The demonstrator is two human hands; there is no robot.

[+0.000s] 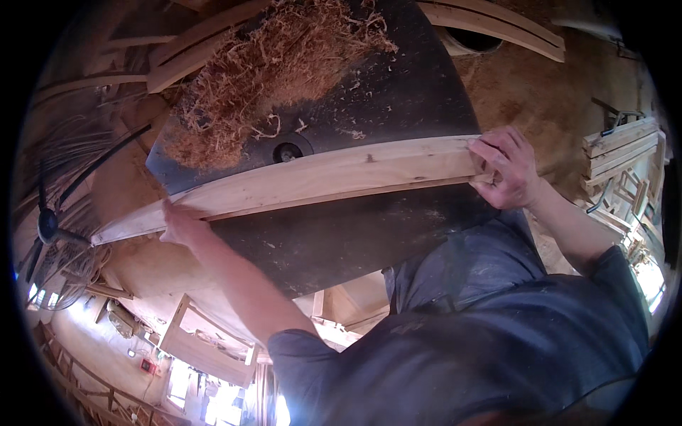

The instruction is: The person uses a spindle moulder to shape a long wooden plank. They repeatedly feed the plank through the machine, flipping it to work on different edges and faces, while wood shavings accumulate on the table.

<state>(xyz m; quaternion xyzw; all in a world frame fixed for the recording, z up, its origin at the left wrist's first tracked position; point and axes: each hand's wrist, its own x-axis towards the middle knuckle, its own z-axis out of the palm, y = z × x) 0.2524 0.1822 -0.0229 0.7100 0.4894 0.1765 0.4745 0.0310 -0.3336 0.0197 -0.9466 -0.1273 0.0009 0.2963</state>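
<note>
A long, pale wooden board (pixel 320 173), slightly curved, lies across a dark flat machine table (pixel 355 224). My right hand (pixel 508 167) grips its right end, thumb below and fingers over the top. Toward the other end, my left hand (pixel 182 224) is closed around the near edge, and the board's tip reaches past it beyond the table's left side. Just behind the board, a round cutter spindle (pixel 288 152) sits in a circular opening in the table. Part of that opening's near side is close to the board's far edge.
A large heap of wood shavings (pixel 277 78) covers the table's far left. Curved wooden pieces (pixel 497 28) lie beyond the table. At left stands a black fan (pixel 48 226) with a wire cage. Stacked boards (pixel 621 153) are at right, and a wooden frame (pixel 206 341) stands lower left.
</note>
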